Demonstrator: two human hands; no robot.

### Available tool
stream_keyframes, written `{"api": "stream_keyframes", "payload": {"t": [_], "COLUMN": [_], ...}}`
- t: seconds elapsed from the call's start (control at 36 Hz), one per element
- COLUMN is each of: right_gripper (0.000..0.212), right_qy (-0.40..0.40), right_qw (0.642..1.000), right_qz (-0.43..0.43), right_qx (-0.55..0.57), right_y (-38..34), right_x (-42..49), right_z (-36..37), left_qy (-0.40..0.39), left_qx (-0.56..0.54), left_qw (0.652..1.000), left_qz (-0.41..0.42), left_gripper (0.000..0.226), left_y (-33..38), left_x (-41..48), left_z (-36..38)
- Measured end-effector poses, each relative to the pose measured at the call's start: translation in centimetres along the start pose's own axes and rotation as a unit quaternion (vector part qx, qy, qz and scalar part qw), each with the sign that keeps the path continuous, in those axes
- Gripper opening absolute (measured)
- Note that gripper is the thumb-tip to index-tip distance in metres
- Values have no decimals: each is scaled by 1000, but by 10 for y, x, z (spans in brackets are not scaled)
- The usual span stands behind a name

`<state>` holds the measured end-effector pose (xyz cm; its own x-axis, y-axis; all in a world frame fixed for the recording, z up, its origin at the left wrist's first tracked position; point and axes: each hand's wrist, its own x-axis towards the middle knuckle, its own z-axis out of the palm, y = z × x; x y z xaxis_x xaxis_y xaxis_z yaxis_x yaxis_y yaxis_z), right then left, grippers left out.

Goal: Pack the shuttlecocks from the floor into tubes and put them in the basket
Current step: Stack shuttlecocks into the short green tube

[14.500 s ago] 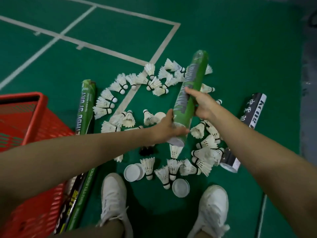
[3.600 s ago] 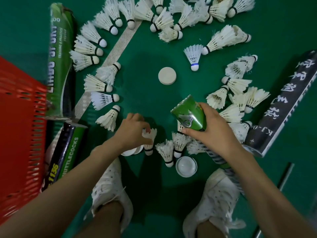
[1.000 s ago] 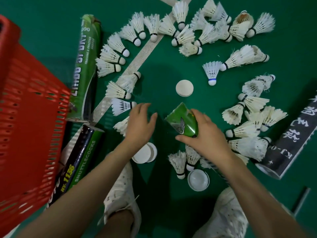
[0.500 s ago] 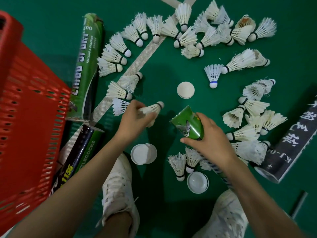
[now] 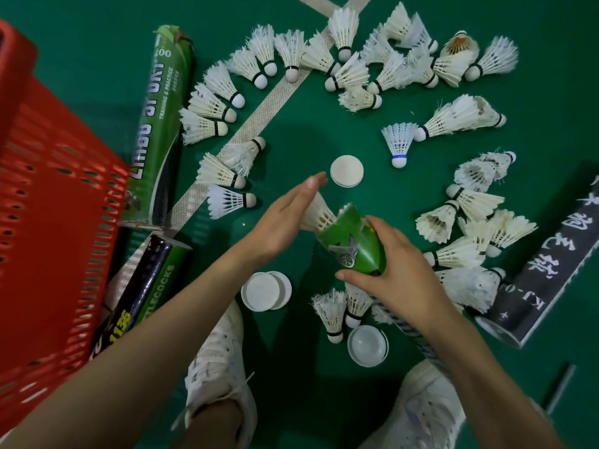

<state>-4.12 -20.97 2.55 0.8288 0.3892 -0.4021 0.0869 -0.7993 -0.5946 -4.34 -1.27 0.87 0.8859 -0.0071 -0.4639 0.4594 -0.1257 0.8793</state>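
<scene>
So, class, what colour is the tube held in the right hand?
Green tube; head view shows it best.

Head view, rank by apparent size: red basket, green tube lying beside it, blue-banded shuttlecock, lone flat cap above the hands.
1. red basket: largest, though cropped by the frame and nearest the camera.
2. lying green tube.
3. blue-banded shuttlecock and lone flat cap: too alike to rank.

view: head | facing: steeply down | range: close over floor point(image 5: 97, 76)
</scene>
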Motion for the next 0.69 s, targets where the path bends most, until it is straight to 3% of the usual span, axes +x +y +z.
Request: {"api": "stream_keyframes", "payload": {"t": [0.11,0.36,0.42,0.44,0.5,0.56,0.64,0.69], "right_gripper": [96,95,94,94,93,93,92,91], "right_qy": [6,12,5,6,10,15,20,22], "right_qw": [1000,1000,999,999,999,999,999,999], "right_qz": [-10,3,6,6,10,16,22,22], "right_qx": [-14,-25,-39,-43,-39,-28,-19,-16], "right_y": [-9,-9,-10,-10,-8,-5,-1,0], "right_x": [1,9,11,13,14,15,16,16], "right_z": [4,10,12,12,11,9,5,5], "left_qy": [-42,-66,10,84,248,353,434,440], "left_qx": [-11,-8,11,40,106,146,187,138], "left_qw": [999,996,999,995,963,923,874,872], "left_qz": [-4,-53,-35,-19,-11,-56,-112,-163], "left_gripper": [66,61,60,55,39,32,48,55], "left_y": [7,8,-1,-7,-26,-45,-65,-71], "left_x": [-1,2,5,6,9,10,8,12], "left_z": [14,25,18,13,-2,-18,-36,-47]}}
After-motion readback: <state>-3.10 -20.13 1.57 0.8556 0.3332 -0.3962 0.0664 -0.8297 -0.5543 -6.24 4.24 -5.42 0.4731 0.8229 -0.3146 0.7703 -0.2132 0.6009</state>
